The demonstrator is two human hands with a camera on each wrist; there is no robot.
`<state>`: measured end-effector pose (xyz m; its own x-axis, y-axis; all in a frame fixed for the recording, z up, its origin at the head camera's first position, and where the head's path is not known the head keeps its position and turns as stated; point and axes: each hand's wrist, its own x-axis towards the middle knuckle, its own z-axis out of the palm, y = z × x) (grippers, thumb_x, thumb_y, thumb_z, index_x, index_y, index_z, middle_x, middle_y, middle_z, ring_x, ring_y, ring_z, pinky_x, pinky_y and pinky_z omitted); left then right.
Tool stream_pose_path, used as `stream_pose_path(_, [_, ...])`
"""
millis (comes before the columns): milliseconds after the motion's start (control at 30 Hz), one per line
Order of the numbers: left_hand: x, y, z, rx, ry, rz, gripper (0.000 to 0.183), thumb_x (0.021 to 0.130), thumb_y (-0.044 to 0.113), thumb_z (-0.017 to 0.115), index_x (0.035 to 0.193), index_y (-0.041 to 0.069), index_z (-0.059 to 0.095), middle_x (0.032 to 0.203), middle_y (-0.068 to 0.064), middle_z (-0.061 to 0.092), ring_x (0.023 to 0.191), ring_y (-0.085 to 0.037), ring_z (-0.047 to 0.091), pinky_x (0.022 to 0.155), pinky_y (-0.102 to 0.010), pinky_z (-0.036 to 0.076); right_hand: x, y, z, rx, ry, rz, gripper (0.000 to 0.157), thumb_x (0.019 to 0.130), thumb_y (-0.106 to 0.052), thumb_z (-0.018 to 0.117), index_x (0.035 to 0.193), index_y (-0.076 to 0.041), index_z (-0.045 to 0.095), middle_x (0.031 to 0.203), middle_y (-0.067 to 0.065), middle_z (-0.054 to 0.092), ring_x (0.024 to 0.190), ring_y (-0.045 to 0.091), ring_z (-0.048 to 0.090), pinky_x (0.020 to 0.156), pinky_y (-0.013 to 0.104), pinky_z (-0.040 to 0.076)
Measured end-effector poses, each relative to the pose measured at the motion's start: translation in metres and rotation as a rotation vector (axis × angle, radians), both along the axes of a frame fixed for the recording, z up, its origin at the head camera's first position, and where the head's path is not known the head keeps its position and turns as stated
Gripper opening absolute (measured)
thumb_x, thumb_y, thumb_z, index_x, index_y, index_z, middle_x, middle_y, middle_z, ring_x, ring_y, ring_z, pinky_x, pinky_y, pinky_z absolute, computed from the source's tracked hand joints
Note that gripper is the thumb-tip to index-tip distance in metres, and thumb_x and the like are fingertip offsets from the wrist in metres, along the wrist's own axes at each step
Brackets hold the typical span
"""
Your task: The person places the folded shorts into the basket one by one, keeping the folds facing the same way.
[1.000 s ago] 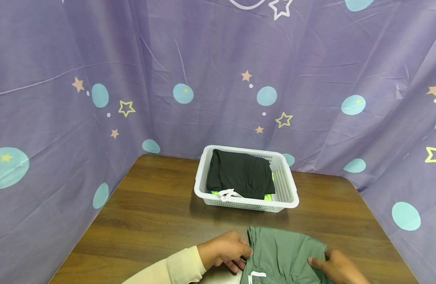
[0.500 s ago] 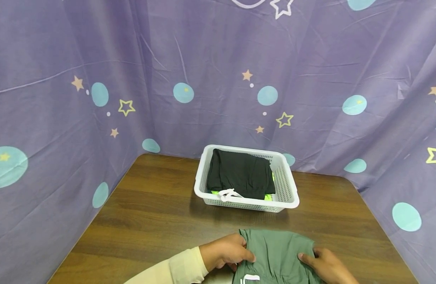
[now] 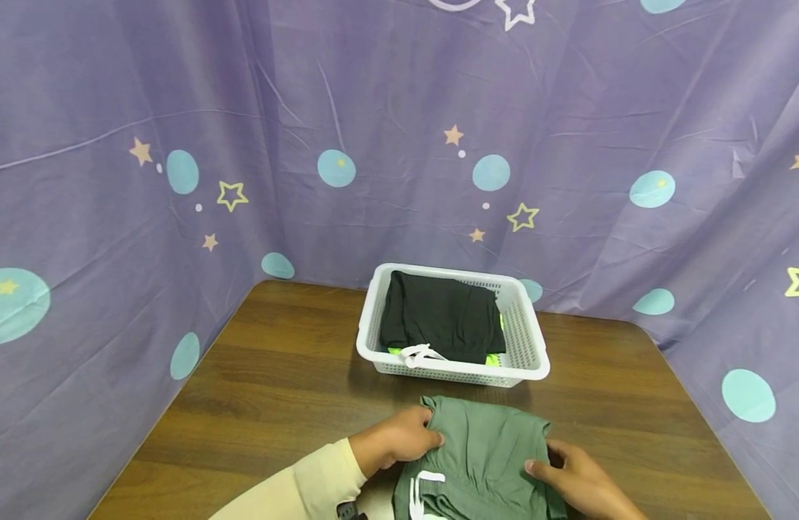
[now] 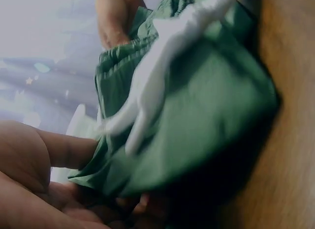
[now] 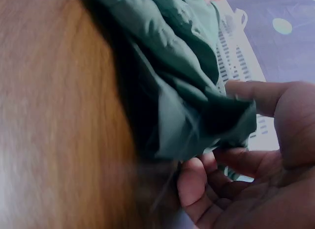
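Folded green shorts (image 3: 484, 448) with a gathered waistband and a white drawstring (image 3: 430, 477) are held near the table's front edge. My left hand (image 3: 402, 435) pinches their left side, thumb on top and fingers underneath. At the right side my right hand (image 3: 578, 477) grips the edge between thumb and fingers. In the left wrist view the shorts (image 4: 211, 106) hang over the wood, the loose drawstring blurred across them. The right wrist view has the bunched cloth (image 5: 182, 116) between thumb and curled fingers.
Beyond the shorts stands a white perforated basket (image 3: 534, 339). It contains a folded black garment (image 3: 441, 314) with a white cord, lying over something bright yellow-green (image 3: 493, 360). A purple patterned curtain (image 3: 399, 130) borders the wooden table (image 3: 256, 375) at the back and sides.
Both hands have shifted left and slightly forward with the green shorts, lifting them towards the basket. More of the white drawstring shows now. The basket and its contents stay put.
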<state>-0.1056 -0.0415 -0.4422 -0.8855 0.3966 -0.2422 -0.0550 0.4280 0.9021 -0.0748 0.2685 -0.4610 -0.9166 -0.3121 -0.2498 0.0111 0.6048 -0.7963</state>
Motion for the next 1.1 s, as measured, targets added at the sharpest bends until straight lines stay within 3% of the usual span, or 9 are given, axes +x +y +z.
stream_pose_path(100, [-0.006, -0.008, 0.003, 0.002, 0.032, 0.017, 0.011, 0.087, 0.01, 0.059, 0.083, 0.004, 0.05, 0.077, -0.005, 0.047, 0.071, -0.02, 0.046, 0.058, -0.033, 0.038, 0.0, -0.008, 0.001, -0.031, 0.072, 0.023, 0.039, 0.089, -0.037, 0.063, 0.115, -0.009, 0.056, 0.101, 0.003, 0.059, 0.09, 0.016, 0.054, 0.073, 0.026, 0.046])
stream_pose_path(233, [-0.014, -0.019, 0.004, -0.028, 0.09, 0.019, 0.01, 0.092, 0.012, 0.053, 0.094, 0.002, 0.053, 0.086, -0.009, 0.053, 0.084, -0.024, 0.051, 0.069, -0.039, 0.043, -0.002, -0.02, 0.002, -0.065, 0.105, -0.005, 0.059, 0.086, -0.031, 0.068, 0.131, -0.001, 0.045, 0.115, 0.014, 0.057, 0.102, 0.025, 0.055, 0.077, 0.032, 0.047])
stream_pose_path(400, [-0.02, -0.033, -0.004, -0.012, 0.04, 0.023, 0.044, 0.098, 0.017, 0.047, 0.134, -0.007, 0.04, 0.131, -0.021, 0.046, 0.123, -0.036, 0.04, 0.099, -0.052, 0.033, -0.006, -0.031, -0.003, -0.269, -0.042, 0.001, 0.079, 0.086, -0.02, 0.068, 0.142, 0.008, 0.02, 0.116, 0.027, 0.056, 0.101, 0.034, 0.058, 0.075, 0.038, 0.052])
stream_pose_path(467, [-0.019, -0.039, -0.008, 0.029, -0.038, 0.017, 0.05, 0.099, 0.022, 0.046, 0.139, -0.005, 0.033, 0.133, -0.023, 0.044, 0.12, -0.038, 0.043, 0.095, -0.052, 0.038, -0.007, -0.034, -0.006, -0.379, -0.113, 0.011, 0.082, 0.087, -0.015, 0.066, 0.143, 0.009, 0.011, 0.112, 0.026, 0.059, 0.096, 0.033, 0.06, 0.073, 0.038, 0.053])
stream_pose_path(567, [-0.016, -0.048, -0.011, 0.121, -0.171, -0.004, 0.053, 0.096, 0.025, 0.051, 0.14, 0.001, 0.032, 0.121, -0.02, 0.05, 0.099, -0.034, 0.056, 0.074, -0.049, 0.05, -0.007, -0.036, -0.01, -0.502, -0.177, 0.029, 0.084, 0.086, -0.006, 0.065, 0.142, 0.01, 0.004, 0.11, 0.025, 0.06, 0.094, 0.032, 0.061, 0.075, 0.039, 0.053])
stream_pose_path(633, [-0.013, -0.052, -0.011, 0.177, -0.254, -0.016, 0.063, 0.09, 0.018, 0.06, 0.141, 0.005, 0.028, 0.112, -0.017, 0.052, 0.083, -0.029, 0.06, 0.06, -0.046, 0.052, -0.007, -0.038, -0.01, -0.547, -0.212, 0.045, 0.084, 0.086, -0.003, 0.064, 0.141, 0.01, 0.003, 0.11, 0.025, 0.059, 0.094, 0.034, 0.06, 0.075, 0.041, 0.053])
stream_pose_path(700, [-0.01, -0.055, -0.012, 0.217, -0.296, -0.036, 0.074, 0.08, 0.006, 0.066, 0.141, 0.006, 0.025, 0.108, -0.018, 0.053, 0.077, -0.03, 0.062, 0.056, -0.047, 0.053, -0.006, -0.039, -0.011, -0.59, -0.246, 0.061, 0.083, 0.085, 0.0, 0.063, 0.14, 0.011, 0.002, 0.111, 0.025, 0.058, 0.095, 0.035, 0.06, 0.076, 0.045, 0.052])
stream_pose_path(833, [-0.009, -0.062, -0.015, 0.228, -0.255, -0.057, 0.08, 0.064, -0.008, 0.067, 0.135, 0.005, 0.031, 0.103, -0.015, 0.053, 0.074, -0.028, 0.061, 0.056, -0.041, 0.053, -0.005, -0.044, -0.015, -0.639, -0.285, 0.069, 0.082, 0.085, 0.001, 0.062, 0.141, 0.01, 0.002, 0.111, 0.024, 0.059, 0.092, 0.036, 0.061, 0.073, 0.049, 0.052])
stream_pose_path(1100, [-0.006, -0.08, -0.021, 0.277, -0.164, -0.024, 0.077, 0.061, -0.012, 0.066, 0.131, -0.007, 0.034, 0.105, -0.015, 0.059, 0.088, -0.026, 0.059, 0.073, -0.036, 0.051, -0.005, -0.053, -0.022, -0.7, -0.304, 0.072, 0.084, 0.085, 0.004, 0.061, 0.142, 0.008, 0.0, 0.111, 0.026, 0.059, 0.091, 0.038, 0.062, 0.072, 0.049, 0.052])
